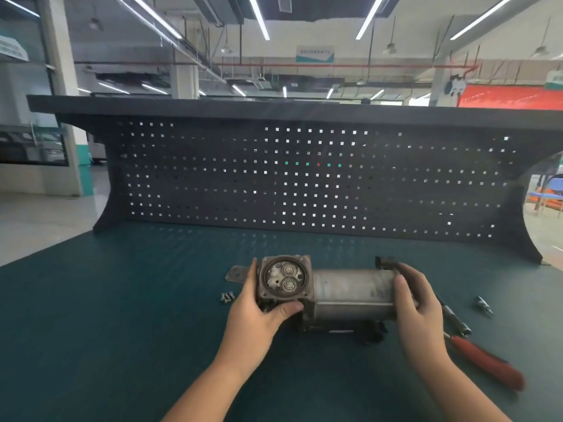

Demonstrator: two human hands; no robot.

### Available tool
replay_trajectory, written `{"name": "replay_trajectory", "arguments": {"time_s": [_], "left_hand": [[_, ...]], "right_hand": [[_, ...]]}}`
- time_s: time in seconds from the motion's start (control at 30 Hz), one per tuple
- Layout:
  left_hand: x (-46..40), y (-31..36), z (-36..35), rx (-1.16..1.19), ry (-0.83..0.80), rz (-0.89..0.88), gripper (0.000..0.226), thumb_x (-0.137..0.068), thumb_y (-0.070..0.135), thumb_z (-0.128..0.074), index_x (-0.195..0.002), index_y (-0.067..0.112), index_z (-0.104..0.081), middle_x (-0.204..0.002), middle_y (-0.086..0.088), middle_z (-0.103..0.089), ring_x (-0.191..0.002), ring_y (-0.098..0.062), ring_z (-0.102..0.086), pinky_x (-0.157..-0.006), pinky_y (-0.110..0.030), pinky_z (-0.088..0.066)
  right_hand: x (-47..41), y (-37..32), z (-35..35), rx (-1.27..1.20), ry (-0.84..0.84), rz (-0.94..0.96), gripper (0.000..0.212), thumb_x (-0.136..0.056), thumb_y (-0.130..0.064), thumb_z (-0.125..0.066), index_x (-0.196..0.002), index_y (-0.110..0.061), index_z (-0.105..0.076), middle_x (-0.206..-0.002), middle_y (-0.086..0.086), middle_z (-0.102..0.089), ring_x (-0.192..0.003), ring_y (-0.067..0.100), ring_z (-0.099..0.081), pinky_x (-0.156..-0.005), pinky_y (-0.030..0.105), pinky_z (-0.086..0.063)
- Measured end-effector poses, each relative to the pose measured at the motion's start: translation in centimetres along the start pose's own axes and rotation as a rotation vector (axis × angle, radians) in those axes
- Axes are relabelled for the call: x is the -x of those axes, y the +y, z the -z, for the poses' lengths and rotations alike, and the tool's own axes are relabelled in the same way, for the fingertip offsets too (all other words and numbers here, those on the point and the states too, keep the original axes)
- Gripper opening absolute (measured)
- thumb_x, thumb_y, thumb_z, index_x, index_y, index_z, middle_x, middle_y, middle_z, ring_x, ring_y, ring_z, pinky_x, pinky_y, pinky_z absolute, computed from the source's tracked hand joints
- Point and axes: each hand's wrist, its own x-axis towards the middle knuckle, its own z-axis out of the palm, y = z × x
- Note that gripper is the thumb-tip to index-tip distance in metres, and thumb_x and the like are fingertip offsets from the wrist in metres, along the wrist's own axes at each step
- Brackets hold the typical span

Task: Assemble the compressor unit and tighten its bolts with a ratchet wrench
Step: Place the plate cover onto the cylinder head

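A grey metal compressor lies on its side on the green bench mat, its cylinder running left to right. Its square head faces me, showing a round valve plate with two discs. My left hand grips the head, thumb across its lower front. My right hand wraps the cylinder's right end, next to a black connector. A flat metal cover plate lies behind my left hand. A few loose bolts lie left of the head. A ratchet wrench is partly hidden behind my right hand.
Red-handled pliers lie at the right, near my right wrist. A small metal socket sits further right. A dark pegboard panel with a shelf on top closes off the back of the bench.
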Motion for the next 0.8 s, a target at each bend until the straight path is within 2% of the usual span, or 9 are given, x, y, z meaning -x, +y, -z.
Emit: {"name": "replay_trajectory", "arguments": {"time_s": [0.07, 0.13, 0.23, 0.33, 0.4, 0.5, 0.6, 0.7, 0.8], "left_hand": [[-0.1, -0.1, -0.7, 0.015, 0.125, 0.019, 0.082, -0.055, 0.054, -0.078, -0.126, 0.034, -0.043, -0.114, 0.029, -0.056, -0.102, 0.022, -0.051, -0.077, 0.005, -0.038], [-0.4, -0.3, -1.0, 0.011, 0.179, 0.017, 0.049, -0.069, 0.042, -0.079, -0.11, 0.037, -0.052, -0.107, 0.026, -0.061, -0.1, 0.016, -0.055, -0.074, 0.003, -0.04], [-0.8, -0.6, -0.8, 0.006, 0.119, 0.007, 0.032, -0.083, 0.031, -0.072, -0.11, 0.039, -0.059, -0.1, 0.03, -0.067, -0.099, 0.017, -0.058, -0.075, 0.003, -0.039], [-0.7, -0.9, -0.5, 0.042, 0.029, 0.018, 0.035, -0.088, 0.03, -0.068, -0.117, 0.045, -0.056, -0.102, 0.038, -0.066, -0.103, 0.019, -0.057, -0.082, 0.003, -0.039], [-0.5, -0.9, -0.3, 0.053, -0.018, 0.016, 0.04, -0.088, 0.03, -0.067, -0.125, 0.04, -0.055, -0.11, 0.034, -0.066, -0.108, 0.016, -0.056, -0.087, 0.001, -0.039], [-0.4, -0.4, 0.2, 0.067, -0.114, 0.012, 0.049, -0.081, 0.039, -0.067, -0.127, 0.039, -0.052, -0.114, 0.037, -0.063, -0.11, 0.017, -0.054, -0.086, 0.002, -0.037], [-0.4, 0.0, 0.8, 0.037, -0.152, -0.005, 0.049, -0.077, 0.046, -0.065, -0.124, 0.042, -0.049, -0.114, 0.042, -0.059, -0.11, 0.021, -0.051, -0.084, 0.004, -0.035], [-0.3, 0.0, 0.8, 0.039, -0.141, 0.0, 0.05, -0.074, 0.048, -0.066, -0.122, 0.044, -0.05, -0.114, 0.039, -0.062, -0.11, 0.019, -0.053, -0.084, 0.003, -0.036], [-0.3, 0.3, 0.6, 0.078, -0.096, 0.023, 0.07, -0.069, 0.048, -0.07, -0.133, 0.037, -0.045, -0.119, 0.029, -0.061, -0.11, 0.019, -0.052, -0.084, 0.002, -0.038]], "right_hand": [[-0.6, -0.1, 0.0, 0.029, -0.004, -0.049, 0.022, -0.097, -0.018, -0.051, -0.1, -0.036, -0.063, -0.101, -0.024, -0.067, -0.096, -0.014, -0.056, -0.078, 0.007, -0.04], [-1.6, -0.3, 0.0, 0.05, -0.017, -0.092, 0.018, -0.097, -0.019, -0.05, -0.102, -0.029, -0.064, -0.103, -0.017, -0.067, -0.095, -0.011, -0.056, -0.08, 0.013, -0.039], [-2.7, -0.6, -0.2, 0.066, -0.037, -0.167, 0.017, -0.098, -0.022, -0.049, -0.104, -0.024, -0.065, -0.105, -0.011, -0.066, -0.093, -0.001, -0.056, -0.083, 0.025, -0.041], [-2.7, -0.9, -0.2, 0.034, -0.055, -0.261, 0.019, -0.098, -0.028, -0.049, -0.108, -0.026, -0.065, -0.104, -0.014, -0.066, -0.096, 0.004, -0.057, -0.089, 0.034, -0.045], [-2.3, -0.9, 0.0, 0.017, -0.037, -0.266, 0.02, -0.097, -0.028, -0.051, -0.111, -0.027, -0.066, -0.106, -0.016, -0.066, -0.095, -0.004, -0.058, -0.087, 0.032, -0.046], [-1.5, -1.0, 0.1, 0.009, -0.001, -0.196, 0.02, -0.097, -0.022, -0.052, -0.112, -0.025, -0.065, -0.106, -0.021, -0.065, -0.092, -0.019, -0.056, -0.081, 0.013, -0.044], [-1.1, -0.9, 0.1, 0.093, 0.001, -0.106, 0.022, -0.098, -0.017, -0.05, -0.112, -0.023, -0.065, -0.107, -0.022, -0.065, -0.097, -0.019, -0.054, -0.076, -0.003, -0.037], [-0.9, -1.1, 0.1, 0.159, -0.014, -0.088, 0.02, -0.098, -0.02, -0.049, -0.108, -0.031, -0.064, -0.105, -0.026, -0.064, -0.1, -0.019, -0.053, -0.077, -0.003, -0.035], [-0.7, -1.1, 0.0, 0.21, 0.078, -0.146, 0.008, -0.094, -0.036, -0.056, -0.1, -0.039, -0.06, -0.1, -0.024, -0.063, -0.095, -0.01, -0.057, -0.075, 0.007, -0.039]]}}
